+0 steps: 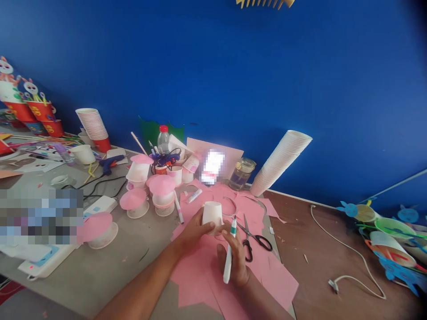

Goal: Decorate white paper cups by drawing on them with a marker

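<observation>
My left hand (pixel 196 229) is closed around a white paper cup (pixel 212 213), held upside down above sheets of pink paper (pixel 196 280). Close beside it, my right hand (pixel 235 258) grips a white marker (pixel 228 262) with a green band, its tip pointing up and away. The right fingertips are near the cup's lower rim; whether they touch it I cannot tell. Black-handled scissors (pixel 248 240) lie on the pink paper just right of my right hand. Another marker (pixel 179 209) and a capped clear tube (pixel 195 196) rest beyond the cup.
Several cups topped with pink discs (pixel 133 200) stand to the left. A lit phone (pixel 212 166) leans at the back, beside a glass jar (pixel 243 173) and a tall leaning stack of white cups (pixel 282 162). A glue gun (pixel 111 163) and power strip (pixel 66 244) lie left; a white cable (pixel 347 244) lies right.
</observation>
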A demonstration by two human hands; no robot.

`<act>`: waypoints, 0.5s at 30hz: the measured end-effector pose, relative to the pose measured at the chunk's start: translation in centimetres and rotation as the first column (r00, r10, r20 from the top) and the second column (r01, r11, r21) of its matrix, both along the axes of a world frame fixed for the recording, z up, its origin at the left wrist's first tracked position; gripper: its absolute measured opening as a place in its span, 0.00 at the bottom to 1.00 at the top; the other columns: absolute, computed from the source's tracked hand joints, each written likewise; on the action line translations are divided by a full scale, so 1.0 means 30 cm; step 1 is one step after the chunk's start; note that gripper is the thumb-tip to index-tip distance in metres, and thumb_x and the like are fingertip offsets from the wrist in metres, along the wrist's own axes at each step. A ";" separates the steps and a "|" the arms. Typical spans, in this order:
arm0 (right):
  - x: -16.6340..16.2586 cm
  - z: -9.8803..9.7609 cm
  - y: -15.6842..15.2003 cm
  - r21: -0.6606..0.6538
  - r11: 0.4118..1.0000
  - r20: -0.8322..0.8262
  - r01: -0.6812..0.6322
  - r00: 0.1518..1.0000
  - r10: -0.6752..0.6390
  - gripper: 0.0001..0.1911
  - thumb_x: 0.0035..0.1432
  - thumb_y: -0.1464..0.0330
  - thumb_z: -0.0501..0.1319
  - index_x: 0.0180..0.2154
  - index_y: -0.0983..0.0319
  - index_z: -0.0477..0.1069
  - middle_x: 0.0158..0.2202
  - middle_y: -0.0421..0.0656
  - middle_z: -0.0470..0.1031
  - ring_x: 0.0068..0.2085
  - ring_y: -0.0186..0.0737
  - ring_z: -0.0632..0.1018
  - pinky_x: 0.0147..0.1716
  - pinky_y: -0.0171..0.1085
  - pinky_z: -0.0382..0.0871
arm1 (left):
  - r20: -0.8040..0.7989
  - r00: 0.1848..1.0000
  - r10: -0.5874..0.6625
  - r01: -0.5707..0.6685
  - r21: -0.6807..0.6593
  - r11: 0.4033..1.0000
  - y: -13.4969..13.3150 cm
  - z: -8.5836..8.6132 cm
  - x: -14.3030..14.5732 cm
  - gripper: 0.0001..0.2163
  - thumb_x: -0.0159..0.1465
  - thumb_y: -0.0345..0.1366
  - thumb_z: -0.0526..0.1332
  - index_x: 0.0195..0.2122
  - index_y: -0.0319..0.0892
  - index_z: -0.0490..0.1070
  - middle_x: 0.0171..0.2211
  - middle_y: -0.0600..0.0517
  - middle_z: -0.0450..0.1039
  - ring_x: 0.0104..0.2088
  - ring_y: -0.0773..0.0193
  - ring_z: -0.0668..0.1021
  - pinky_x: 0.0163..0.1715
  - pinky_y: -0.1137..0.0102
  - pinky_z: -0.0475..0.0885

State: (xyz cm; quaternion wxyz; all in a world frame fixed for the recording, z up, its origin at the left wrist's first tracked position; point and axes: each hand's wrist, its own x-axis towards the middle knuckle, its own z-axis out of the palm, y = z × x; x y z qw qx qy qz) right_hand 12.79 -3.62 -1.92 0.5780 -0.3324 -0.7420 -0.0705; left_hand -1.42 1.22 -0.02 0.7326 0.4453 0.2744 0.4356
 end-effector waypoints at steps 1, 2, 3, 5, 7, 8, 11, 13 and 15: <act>0.006 0.008 0.004 0.002 1.000 0.008 0.015 1.000 -0.015 0.23 0.67 0.70 0.51 0.62 0.62 0.58 0.48 0.53 0.73 0.50 0.50 0.77 0.42 0.51 0.78 | 0.017 1.000 -0.009 0.009 0.000 1.000 0.000 -0.001 0.000 0.23 0.56 0.43 0.69 0.51 0.41 0.68 0.45 0.45 0.73 0.45 0.53 0.74 0.46 0.62 0.66; 0.012 0.016 0.008 0.009 1.000 0.022 0.022 1.000 -0.022 0.23 0.68 0.67 0.50 0.62 0.62 0.58 0.48 0.54 0.73 0.51 0.51 0.76 0.42 0.51 0.77 | 0.029 0.999 -0.013 0.013 0.000 1.000 0.000 -0.001 0.001 0.24 0.57 0.43 0.69 0.52 0.41 0.68 0.45 0.44 0.73 0.46 0.53 0.74 0.46 0.61 0.66; 0.016 0.024 0.010 0.020 0.999 0.040 0.025 0.999 -0.025 0.23 0.69 0.65 0.48 0.62 0.63 0.58 0.48 0.54 0.73 0.51 0.52 0.76 0.42 0.52 0.77 | 0.037 0.999 -0.016 0.016 0.000 1.000 -0.001 0.000 0.001 0.24 0.57 0.43 0.69 0.53 0.41 0.68 0.46 0.44 0.73 0.46 0.53 0.74 0.46 0.61 0.67; 0.019 0.039 0.013 0.029 0.999 0.073 0.027 0.997 -0.029 0.23 0.70 0.63 0.46 0.62 0.62 0.58 0.50 0.55 0.71 0.52 0.53 0.75 0.42 0.52 0.77 | 0.043 0.999 -0.020 0.020 0.001 1.000 -0.003 0.002 0.002 0.24 0.57 0.43 0.68 0.53 0.41 0.68 0.46 0.44 0.73 0.46 0.53 0.74 0.47 0.61 0.67; 0.017 0.049 0.012 0.018 0.999 0.082 0.030 0.996 -0.031 0.23 0.69 0.64 0.46 0.62 0.61 0.58 0.50 0.55 0.70 0.52 0.53 0.75 0.41 0.51 0.77 | 0.033 0.999 -0.026 0.025 0.008 1.000 -0.006 0.006 0.003 0.25 0.57 0.43 0.68 0.54 0.40 0.68 0.45 0.44 0.73 0.46 0.53 0.74 0.46 0.61 0.67; 0.015 0.053 0.011 0.011 0.999 0.075 0.031 0.997 -0.031 0.22 0.69 0.65 0.47 0.62 0.60 0.58 0.50 0.54 0.70 0.51 0.52 0.75 0.40 0.50 0.77 | 0.024 0.999 -0.027 0.026 0.013 1.000 -0.007 0.008 0.004 0.25 0.57 0.43 0.68 0.54 0.40 0.68 0.45 0.44 0.73 0.46 0.53 0.74 0.46 0.61 0.67; 0.010 0.061 0.007 0.001 1.000 0.053 0.024 0.998 -0.024 0.22 0.67 0.70 0.50 0.61 0.59 0.60 0.47 0.52 0.69 0.50 0.50 0.74 0.42 0.49 0.76 | -0.013 1.000 -0.019 0.020 0.033 0.999 -0.011 0.017 0.005 0.25 0.56 0.42 0.69 0.53 0.40 0.69 0.44 0.45 0.73 0.45 0.54 0.74 0.45 0.63 0.67; 0.009 0.067 0.007 -0.002 1.000 0.062 0.004 0.998 -0.004 0.22 0.67 0.69 0.51 0.61 0.60 0.62 0.45 0.52 0.69 0.49 0.50 0.74 0.42 0.50 0.76 | -0.025 1.000 -0.019 0.020 0.037 0.999 -0.013 0.021 0.006 0.24 0.57 0.42 0.68 0.53 0.41 0.69 0.43 0.47 0.74 0.44 0.55 0.74 0.44 0.64 0.68; 0.010 0.072 0.009 0.004 1.000 0.067 -0.017 0.998 0.017 0.21 0.68 0.66 0.50 0.59 0.60 0.64 0.44 0.52 0.69 0.48 0.50 0.74 0.42 0.50 0.76 | -0.032 0.999 -0.022 0.023 0.031 0.999 -0.014 0.022 0.007 0.23 0.57 0.41 0.68 0.53 0.41 0.69 0.43 0.47 0.74 0.43 0.56 0.74 0.43 0.65 0.68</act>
